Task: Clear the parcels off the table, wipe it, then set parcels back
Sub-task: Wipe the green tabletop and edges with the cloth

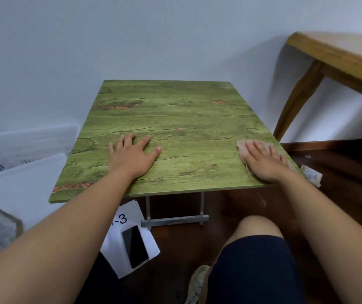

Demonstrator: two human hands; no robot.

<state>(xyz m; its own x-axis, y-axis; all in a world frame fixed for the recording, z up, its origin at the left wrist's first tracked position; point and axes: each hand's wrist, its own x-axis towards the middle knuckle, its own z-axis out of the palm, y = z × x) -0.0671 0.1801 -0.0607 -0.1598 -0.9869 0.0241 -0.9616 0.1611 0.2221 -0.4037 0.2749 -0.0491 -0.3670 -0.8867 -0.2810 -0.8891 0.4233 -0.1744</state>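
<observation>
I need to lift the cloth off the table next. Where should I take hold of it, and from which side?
Pinch the bunched fold of the cloth showing beyond the fingers of the right hand, coming from above on the wall side. The rest lies flat under that palm near the green table's right edge, so only this raised fold offers a hold.

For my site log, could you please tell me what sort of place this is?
Probably a room at home: a low green wood-print folding table on dark wooden floor, white plastic baskets beside plain walls.

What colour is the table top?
Green wood-grain table top with small red patches, seen in the head view.
</observation>
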